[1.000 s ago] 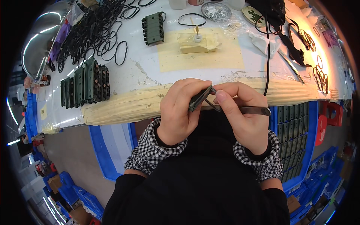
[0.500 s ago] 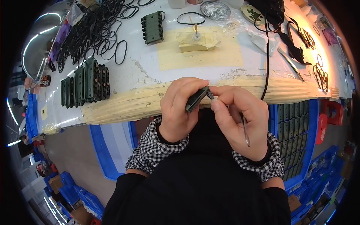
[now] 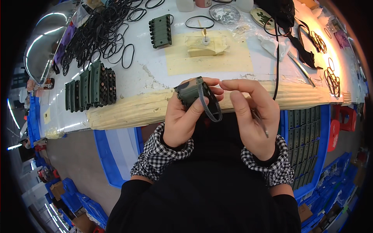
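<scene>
**A:** Green part (image 3: 190, 95) with the camo look, where's it sitting right now? And what's each hand doing?

**B:** It's being held up in the air just off the near edge of the tabletop (image 3: 155, 81), not resting on anything. The left hand (image 3: 182, 120) is wrapping around it, fingers closing on the far side and thumb pressing on the near face. A ribbed black belt (image 3: 210, 105) is looping over the part and hanging down past the thumb.

**A:** And the right one?

**B:** The right hand (image 3: 252, 116) is sitting just beside the part, index finger and thumb pinching together close to the top of the belt. I can't tell if they're actually touching it. The other fingers are curling around a thin metal tool (image 3: 259, 121) that's running down along the palm.

**A:** Anything else up there?

**B:** Yeah, a row of similar green parts (image 3: 91, 89) is lying toward the left edge, another single green block (image 3: 161, 30) is sitting further back, and a big heap of black rubber bands (image 3: 101, 33) is filling the far left corner. A taped block (image 3: 206, 44) is sitting on a yellowish sheet in the middle.
</scene>
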Motion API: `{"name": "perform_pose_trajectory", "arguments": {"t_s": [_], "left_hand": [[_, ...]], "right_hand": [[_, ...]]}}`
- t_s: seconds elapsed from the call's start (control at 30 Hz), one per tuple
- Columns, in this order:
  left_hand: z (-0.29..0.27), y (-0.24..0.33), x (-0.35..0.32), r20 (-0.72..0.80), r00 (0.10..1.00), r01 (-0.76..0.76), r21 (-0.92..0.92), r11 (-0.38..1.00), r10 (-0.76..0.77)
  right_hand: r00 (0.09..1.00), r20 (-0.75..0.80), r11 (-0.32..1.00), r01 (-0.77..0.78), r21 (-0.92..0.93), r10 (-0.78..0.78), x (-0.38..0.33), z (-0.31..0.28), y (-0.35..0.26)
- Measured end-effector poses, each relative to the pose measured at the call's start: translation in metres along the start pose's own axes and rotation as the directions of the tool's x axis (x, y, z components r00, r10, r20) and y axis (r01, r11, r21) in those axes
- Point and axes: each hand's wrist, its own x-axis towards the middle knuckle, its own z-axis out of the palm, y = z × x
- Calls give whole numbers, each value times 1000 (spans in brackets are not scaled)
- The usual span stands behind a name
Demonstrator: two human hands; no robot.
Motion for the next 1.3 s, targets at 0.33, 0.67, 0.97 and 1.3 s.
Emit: {"name": "perform_pose_trajectory", "arguments": {"t_s": [0.33,0.67,0.97,1.3], "left_hand": [[4,2,-2,37,992,126,-286,950,-121],[3,5,-2,47,982,186,-347,919,-181],[0,6,-4,-12,972,209,-420,883,-236],[-2,0,-7,19,963,241,-521,819,-271]], "right_hand": [[995,76,973,74,-217,-58,5,6,-4],[972,86,914,235,-332,-218,4,8,7],[970,123,914,237,-329,-208,3,9,9],[973,135,901,226,-369,-188,-2,7,11]]}}
